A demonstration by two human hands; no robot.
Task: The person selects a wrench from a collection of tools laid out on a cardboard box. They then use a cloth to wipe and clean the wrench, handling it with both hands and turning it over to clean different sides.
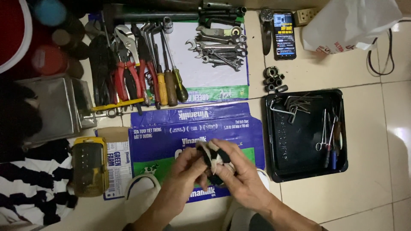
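Note:
My left hand and my right hand meet over a flattened blue cardboard carton on the floor. Both hands clutch a crumpled black and white rag between their fingers. I cannot tell whether anything is wrapped inside the rag. Above the hands, pliers with red handles, screwdrivers and spanners lie in rows on a second sheet of cardboard.
A black tray at the right holds hex keys, scissors and small tools. Sockets, a phone and a white plastic bag lie beyond it. A metal box and a yellow bit case sit at the left.

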